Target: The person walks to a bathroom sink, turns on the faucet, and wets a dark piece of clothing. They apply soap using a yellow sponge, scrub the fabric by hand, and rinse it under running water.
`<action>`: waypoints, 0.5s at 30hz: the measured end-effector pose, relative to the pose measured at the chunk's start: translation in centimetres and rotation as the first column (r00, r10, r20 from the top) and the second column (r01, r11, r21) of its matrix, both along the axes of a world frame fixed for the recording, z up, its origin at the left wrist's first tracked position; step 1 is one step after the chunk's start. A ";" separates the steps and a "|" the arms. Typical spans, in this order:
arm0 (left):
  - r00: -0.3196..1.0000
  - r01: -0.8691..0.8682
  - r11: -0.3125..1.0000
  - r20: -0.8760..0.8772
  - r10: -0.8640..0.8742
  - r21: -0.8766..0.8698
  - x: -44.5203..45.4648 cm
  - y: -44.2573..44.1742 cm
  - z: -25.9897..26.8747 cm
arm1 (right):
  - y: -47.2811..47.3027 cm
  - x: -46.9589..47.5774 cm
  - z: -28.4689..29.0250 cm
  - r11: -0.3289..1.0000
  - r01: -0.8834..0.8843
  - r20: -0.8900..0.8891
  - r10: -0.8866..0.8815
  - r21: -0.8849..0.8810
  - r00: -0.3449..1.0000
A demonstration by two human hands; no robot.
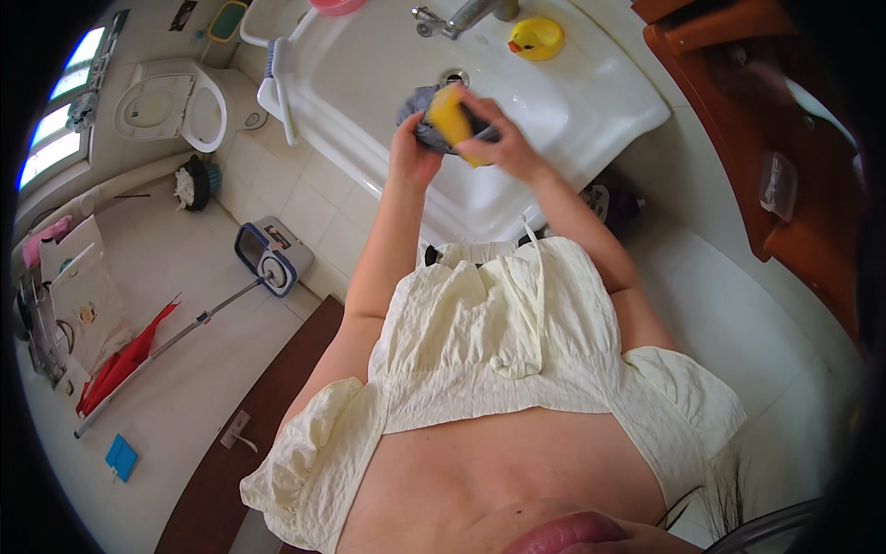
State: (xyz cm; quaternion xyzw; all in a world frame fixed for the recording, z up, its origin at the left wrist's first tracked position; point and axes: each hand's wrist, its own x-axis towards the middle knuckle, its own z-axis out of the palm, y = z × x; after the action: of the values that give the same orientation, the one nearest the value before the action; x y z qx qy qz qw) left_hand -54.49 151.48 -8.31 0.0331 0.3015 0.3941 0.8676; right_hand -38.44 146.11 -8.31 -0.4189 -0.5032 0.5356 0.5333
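Over the white ceramic washbasin (360, 62), my left hand (415, 159) grips a bunched grey cloth item (414, 105) from its near left side. My right hand (509, 142) holds a yellow block (446, 114) against the cloth. The block is blurred, and I cannot tell whether it is soap, a sponge or a brush. Just beyond the cloth is the metal drain (455, 77). A chrome faucet (474, 17) stands at the basin's far side, with a yellow rubber duck (537, 39) to its right.
A long-handled brush (282, 90) rests on the basin's left rim. A pink basin (337, 5) shows at the top edge. To the left are a toilet (159, 104), a mop bucket (277, 253) with a pole, and a red umbrella (124, 370). Brown wooden furniture (727, 138) stands right.
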 end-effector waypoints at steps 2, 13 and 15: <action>0.955 0.095 0.989 0.269 -0.122 0.113 -0.4 0.3 -0.5 | -0.5 -3.6 1.4 0.985 0.133 0.390 -0.167 0.113 0.906; 0.993 0.005 0.993 -0.118 0.008 0.117 1.3 -0.9 1.9 | 2.2 -6.0 2.8 0.870 0.486 0.408 -0.476 0.087 0.779; 0.919 0.033 0.992 -0.394 0.019 0.124 1.7 -1.4 0.0 | 2.6 -6.0 2.6 0.842 0.540 0.389 -0.497 -0.003 0.776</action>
State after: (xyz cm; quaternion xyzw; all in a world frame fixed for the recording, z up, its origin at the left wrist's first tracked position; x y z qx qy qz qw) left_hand -52.80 150.06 -8.28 0.1683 0.4441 0.3947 0.7866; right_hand -44.49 148.76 -5.74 -0.6650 -0.4284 0.3061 0.5297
